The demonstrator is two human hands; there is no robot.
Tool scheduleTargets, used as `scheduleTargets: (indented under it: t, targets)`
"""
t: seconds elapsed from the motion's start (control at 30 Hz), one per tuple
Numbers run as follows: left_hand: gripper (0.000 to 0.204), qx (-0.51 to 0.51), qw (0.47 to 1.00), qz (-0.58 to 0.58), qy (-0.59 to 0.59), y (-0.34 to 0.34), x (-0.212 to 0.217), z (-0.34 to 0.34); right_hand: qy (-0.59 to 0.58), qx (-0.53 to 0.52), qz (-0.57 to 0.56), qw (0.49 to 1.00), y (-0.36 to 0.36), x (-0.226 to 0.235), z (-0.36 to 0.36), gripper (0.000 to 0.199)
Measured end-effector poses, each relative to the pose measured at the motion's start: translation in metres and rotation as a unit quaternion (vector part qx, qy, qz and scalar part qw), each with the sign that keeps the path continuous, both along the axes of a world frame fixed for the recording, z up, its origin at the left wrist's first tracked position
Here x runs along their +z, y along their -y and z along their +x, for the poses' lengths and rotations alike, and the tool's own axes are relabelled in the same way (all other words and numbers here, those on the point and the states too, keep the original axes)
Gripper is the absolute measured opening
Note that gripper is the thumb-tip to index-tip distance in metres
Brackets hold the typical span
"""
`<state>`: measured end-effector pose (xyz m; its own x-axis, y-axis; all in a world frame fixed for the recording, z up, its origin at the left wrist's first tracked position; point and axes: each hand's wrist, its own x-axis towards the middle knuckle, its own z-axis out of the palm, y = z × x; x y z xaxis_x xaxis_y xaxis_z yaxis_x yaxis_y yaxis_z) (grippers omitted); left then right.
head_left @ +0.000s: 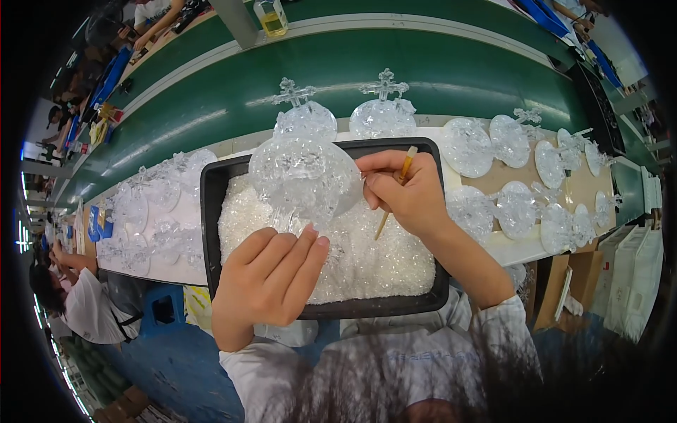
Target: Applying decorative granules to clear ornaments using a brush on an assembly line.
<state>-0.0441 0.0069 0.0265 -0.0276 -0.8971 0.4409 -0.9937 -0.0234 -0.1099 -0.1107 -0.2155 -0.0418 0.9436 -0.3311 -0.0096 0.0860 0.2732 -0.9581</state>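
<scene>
A clear ornament with a round disc base (305, 173) hangs tilted over a black tray (210, 233) of glittering clear granules (367, 271). My left hand (271, 275) is closed at the ornament's lower end, its fingertips against the clear part there; the thumb is mostly hidden. My right hand (407, 190) is closed around a thin stick with a yellowish top (407, 166), perhaps a small brush, which slants down over the granules. Its thumb and index finger meet at the right rim of the disc.
Similar clear ornaments with cross tops stand behind the tray (383, 116), on the left (130, 208) and on the right (465, 146). A green ledge (423, 63) runs behind, with a bottle of yellow liquid (271, 17) on it. Another person (92, 303) sits at far left beside a blue stool (163, 310).
</scene>
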Motion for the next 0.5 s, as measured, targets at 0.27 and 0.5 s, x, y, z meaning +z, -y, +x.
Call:
scheduleTargets:
  t: [0.27,0.5]
  targets:
    - [0.025,0.000,1.000,0.001,0.029,0.0008,-0.0016,0.0011,-0.016,0.020,0.004,1.000,0.0027,-0.0020,0.0006,0.019]
    - [0.020,-0.005,0.998,0.009,0.056,0.0027,-0.0061,-0.0013,-0.014,0.030,0.068,0.997,0.0073,-0.0035,0.0007,0.014]
